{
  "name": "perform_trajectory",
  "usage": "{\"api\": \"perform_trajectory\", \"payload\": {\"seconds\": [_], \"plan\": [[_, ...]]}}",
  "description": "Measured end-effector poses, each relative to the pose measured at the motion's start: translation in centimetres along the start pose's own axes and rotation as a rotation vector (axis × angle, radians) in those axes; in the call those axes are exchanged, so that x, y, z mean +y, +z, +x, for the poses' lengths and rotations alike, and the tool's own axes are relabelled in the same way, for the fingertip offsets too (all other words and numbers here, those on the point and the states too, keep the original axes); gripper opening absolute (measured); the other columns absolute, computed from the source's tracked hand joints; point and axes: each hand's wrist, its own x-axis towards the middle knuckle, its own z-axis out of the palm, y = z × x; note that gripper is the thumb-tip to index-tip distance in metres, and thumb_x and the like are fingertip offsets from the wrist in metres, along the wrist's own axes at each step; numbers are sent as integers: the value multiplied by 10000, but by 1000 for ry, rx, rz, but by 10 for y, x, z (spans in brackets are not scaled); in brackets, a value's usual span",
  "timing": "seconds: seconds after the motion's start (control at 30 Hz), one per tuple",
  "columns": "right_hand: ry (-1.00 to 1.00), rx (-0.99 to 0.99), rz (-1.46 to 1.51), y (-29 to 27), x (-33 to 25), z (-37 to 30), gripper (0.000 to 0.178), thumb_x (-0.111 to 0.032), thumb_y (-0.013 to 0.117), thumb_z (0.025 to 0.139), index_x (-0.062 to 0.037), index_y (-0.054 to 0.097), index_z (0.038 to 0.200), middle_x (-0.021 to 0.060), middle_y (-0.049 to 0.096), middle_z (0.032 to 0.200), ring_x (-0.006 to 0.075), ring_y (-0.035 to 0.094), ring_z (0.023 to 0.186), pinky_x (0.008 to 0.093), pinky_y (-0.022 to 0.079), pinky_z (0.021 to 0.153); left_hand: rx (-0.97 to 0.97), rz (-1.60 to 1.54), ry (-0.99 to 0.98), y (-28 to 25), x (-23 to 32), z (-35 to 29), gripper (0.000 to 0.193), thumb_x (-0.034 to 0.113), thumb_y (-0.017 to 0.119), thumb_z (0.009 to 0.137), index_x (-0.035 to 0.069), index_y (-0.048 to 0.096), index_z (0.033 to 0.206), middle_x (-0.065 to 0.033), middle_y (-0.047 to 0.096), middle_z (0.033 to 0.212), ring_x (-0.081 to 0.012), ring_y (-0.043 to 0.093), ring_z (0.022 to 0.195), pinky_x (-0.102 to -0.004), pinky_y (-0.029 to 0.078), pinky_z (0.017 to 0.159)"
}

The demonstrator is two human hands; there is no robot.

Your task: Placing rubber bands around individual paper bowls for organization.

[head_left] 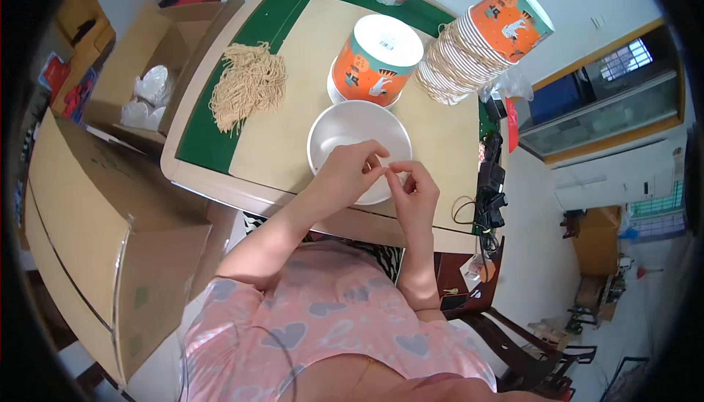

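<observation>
Two hands [346, 171] [416, 195] pinch, contents unclear, over a white tub [352, 129] standing mouth up.

No lettering can be read, the small print [386, 40] atop the upturned orange tub [372, 74] included.

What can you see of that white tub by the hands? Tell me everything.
The white tub is round and open, with a thin rim and a smooth inside that looks like coated paper or plastic. It stands near the table's near edge, its mouth facing the camera, before an orange-and-teal bucket. The left hand and right hand partly cover it; whether they touch it is unclear.
</observation>
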Motion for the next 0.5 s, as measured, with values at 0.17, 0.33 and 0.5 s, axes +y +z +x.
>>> {"api": "perform_trajectory", "payload": {"seconds": [0.17, 0.33, 0.5], "plan": [[32, 72, 54, 4, -3, -3, 68, -41, 690, 798, -34, 657, 857, -53, 568, 684, 26, 325, 529, 197, 272, 467, 64, -46, -34, -2, 2, -8, 194, 27, 640, 821, 9, 635, 1014, -76, 641, 783, -133, 592, 646, -266, 491, 609], [27, 54, 52, 10, -1, -4, 47, -38, 677, 809, -31, 655, 849, -48, 563, 679, 26, 325, 534, 198, 269, 469, 86, -20, 49, -5, -5, -7, 156, 55, 633, 839, 1, 632, 986, -99, 646, 794, -167, 618, 669, -283, 496, 612], [-40, 38, -6, 12, 3, -3, 71, -35, 682, 805, -37, 653, 870, -6, 587, 712, 49, 357, 507, 218, 296, 460, 185, -2, 102, 0, -13, -7, 106, 68, 612, 855, -14, 615, 921, -135, 641, 812, -234, 636, 708, -310, 492, 618]]}}
